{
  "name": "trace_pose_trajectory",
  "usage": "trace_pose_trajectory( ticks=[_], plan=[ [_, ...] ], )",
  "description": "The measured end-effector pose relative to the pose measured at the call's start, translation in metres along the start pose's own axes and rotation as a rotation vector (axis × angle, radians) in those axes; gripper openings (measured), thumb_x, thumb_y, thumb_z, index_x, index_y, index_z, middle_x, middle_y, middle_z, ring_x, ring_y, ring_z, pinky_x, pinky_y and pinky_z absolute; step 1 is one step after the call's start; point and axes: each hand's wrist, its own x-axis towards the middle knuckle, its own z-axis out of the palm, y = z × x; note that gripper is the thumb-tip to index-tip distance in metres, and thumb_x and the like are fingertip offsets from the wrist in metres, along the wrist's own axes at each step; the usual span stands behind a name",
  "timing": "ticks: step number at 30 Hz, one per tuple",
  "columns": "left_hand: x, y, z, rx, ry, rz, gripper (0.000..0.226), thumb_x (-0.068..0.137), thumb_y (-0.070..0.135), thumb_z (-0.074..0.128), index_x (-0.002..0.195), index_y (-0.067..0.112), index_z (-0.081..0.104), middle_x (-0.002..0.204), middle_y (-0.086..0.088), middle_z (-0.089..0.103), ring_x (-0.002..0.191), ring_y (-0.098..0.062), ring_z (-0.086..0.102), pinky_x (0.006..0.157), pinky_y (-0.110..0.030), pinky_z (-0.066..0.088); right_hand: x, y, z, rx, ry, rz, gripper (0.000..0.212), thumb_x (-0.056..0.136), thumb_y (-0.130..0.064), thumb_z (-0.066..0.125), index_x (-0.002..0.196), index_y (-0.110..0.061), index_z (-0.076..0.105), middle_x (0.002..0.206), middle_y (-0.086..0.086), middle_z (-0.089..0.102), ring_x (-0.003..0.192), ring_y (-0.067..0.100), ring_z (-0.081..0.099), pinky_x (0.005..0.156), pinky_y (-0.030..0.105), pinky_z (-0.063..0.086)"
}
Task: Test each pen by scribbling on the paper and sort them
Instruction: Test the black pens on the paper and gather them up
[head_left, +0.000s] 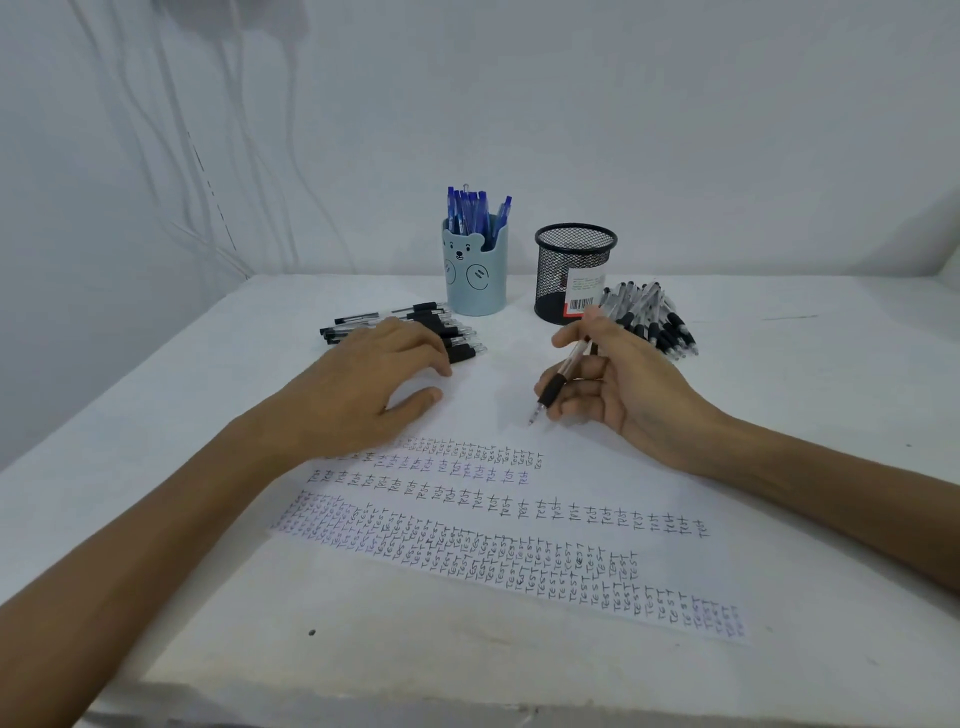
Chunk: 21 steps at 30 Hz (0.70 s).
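The left hand (363, 379) lies flat and relaxed on the paper (597, 467), fingers spread and holding nothing, its fingertips right at the edge of the left pile of black pens (447, 332). The right hand (618, 384) has its thumb and fingers pinched round a black-grip pen (551, 388) in a writing hold.

That pen slants from up and far right, by the knuckles, down to its tip at near left. The tip is at a bare patch of paper just beyond the farthest row of written "test" words. I cannot tell whether it touches the sheet. The blank patch sits straight under the tip, so to my eye the scribble needs only a small drop, and the right hand is the one placed to do it.

Towards the far edge of the table (363, 623), the left pile lies loose on the surface. Just right of it stands a pale blue bear cup (475, 280) packed with upright blue pens (470, 213). Next is a black mesh cup (566, 260), which looks empty through the mesh. Beside that, right of the mesh cup, a second heap of black pens (660, 322) lies just behind the right hand.
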Motion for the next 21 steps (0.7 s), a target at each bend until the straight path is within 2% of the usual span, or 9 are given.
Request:
trace_pose_trajectory(
  ticks=[4,6,9,11,13,16,21],
  plan=[
    [-0.001,-0.008,0.001,0.075,0.075,-0.093,0.030,0.099,0.038,0.053,0.124,0.025,0.063,0.132,0.007,0.057,0.123,-0.017,0.049,0.099,-0.033,0.038,0.000,0.000,-0.002,-0.023,-0.025,-0.014,0.034,0.106,-0.039,0.045,0.098,-0.009,0.058,0.091,0.026,0.073,0.063,0.026,0.069,0.055,0.022,0.057],
    [-0.002,-0.011,0.002,0.099,0.094,-0.129,0.028,0.097,0.030,0.062,0.124,0.024,0.063,0.131,0.006,0.058,0.121,-0.018,0.049,0.095,-0.033,0.038,0.003,-0.002,-0.002,-0.071,0.020,-0.020,0.036,0.105,-0.038,0.049,0.103,-0.005,0.063,0.085,0.025,0.071,0.056,0.021,0.066,0.050,0.019,0.052],
    [-0.002,-0.013,0.004,0.118,0.106,-0.159,0.028,0.096,0.027,0.065,0.123,0.023,0.063,0.129,0.005,0.059,0.118,-0.020,0.051,0.090,-0.033,0.038,0.012,-0.007,-0.011,-0.354,0.140,-0.057,0.037,0.104,-0.033,0.055,0.113,0.002,0.063,0.069,0.014,0.066,0.047,0.019,0.054,0.042,0.022,0.040],
    [-0.003,-0.013,0.005,0.119,0.107,-0.171,0.028,0.096,0.027,0.065,0.123,0.022,0.062,0.128,0.004,0.059,0.116,-0.020,0.052,0.089,-0.033,0.040,0.021,-0.014,-0.021,-0.533,0.203,-0.099,0.033,0.101,-0.032,0.063,0.116,-0.003,0.059,0.060,0.008,0.065,0.046,0.021,0.052,0.044,0.024,0.038],
    [-0.003,-0.012,0.006,0.124,0.113,-0.173,0.028,0.095,0.026,0.066,0.123,0.020,0.063,0.127,0.003,0.059,0.115,-0.021,0.053,0.088,-0.035,0.042,0.033,-0.025,-0.035,-0.641,0.321,-0.149,0.039,0.096,-0.033,0.069,0.124,-0.013,0.050,0.069,0.009,0.068,0.044,0.014,0.055,0.043,0.022,0.039],
    [-0.002,-0.011,0.006,0.134,0.125,-0.166,0.028,0.094,0.024,0.067,0.122,0.019,0.064,0.126,0.002,0.060,0.113,-0.023,0.055,0.086,-0.035,0.040,0.057,-0.042,-0.057,-0.922,0.484,-0.218,0.045,0.096,-0.035,0.065,0.132,-0.013,0.047,0.097,0.007,0.068,0.068,0.010,0.059,0.054,0.021,0.039],
    [-0.003,-0.008,0.004,0.126,0.136,-0.172,0.027,0.096,0.018,0.066,0.123,0.017,0.065,0.125,0.000,0.062,0.111,-0.023,0.057,0.085,-0.035,0.043,0.097,-0.048,-0.078,-1.104,0.561,-0.108,0.042,0.093,-0.028,0.062,0.126,-0.003,0.052,0.114,0.018,0.065,0.100,0.032,0.065,0.078,0.033,0.050]
  ],
)
